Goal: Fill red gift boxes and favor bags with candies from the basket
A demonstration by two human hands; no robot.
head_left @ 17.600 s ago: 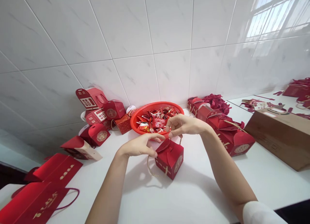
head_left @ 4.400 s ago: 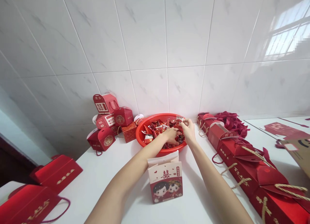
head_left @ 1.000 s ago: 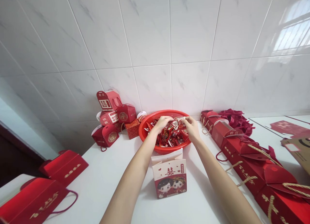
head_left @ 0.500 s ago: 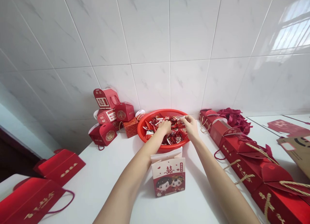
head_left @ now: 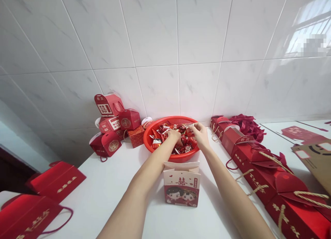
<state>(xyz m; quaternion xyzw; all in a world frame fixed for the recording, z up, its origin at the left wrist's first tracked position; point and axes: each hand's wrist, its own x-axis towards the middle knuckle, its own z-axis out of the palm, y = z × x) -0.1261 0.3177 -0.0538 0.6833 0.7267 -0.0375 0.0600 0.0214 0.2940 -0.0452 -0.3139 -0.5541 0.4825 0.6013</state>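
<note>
My left hand reaches down among the wrapped sweets in a red plastic basket. Its fingers are bent and closed, with their tips hidden, so what they grip cannot be made out. At the basket's right rim, my right hand pinches a wrapped sweet with a pale end between thumb and fingers. Just in front of the basket, between my forearms, a white and red paper gift box with two cartoon figures stands upright, its top flaps raised.
Small red gift boxes are stacked at the back left. Larger red boxes lie at the near left. A row of red boxes with rope handles lines the right, beside dark red ribbon and brown cardboard. A tiled wall rises behind.
The view has shifted slightly, so most things sit a little further left. My left hand has shifted a little deeper among the sweets; my right hand stays at the basket's right rim.
</note>
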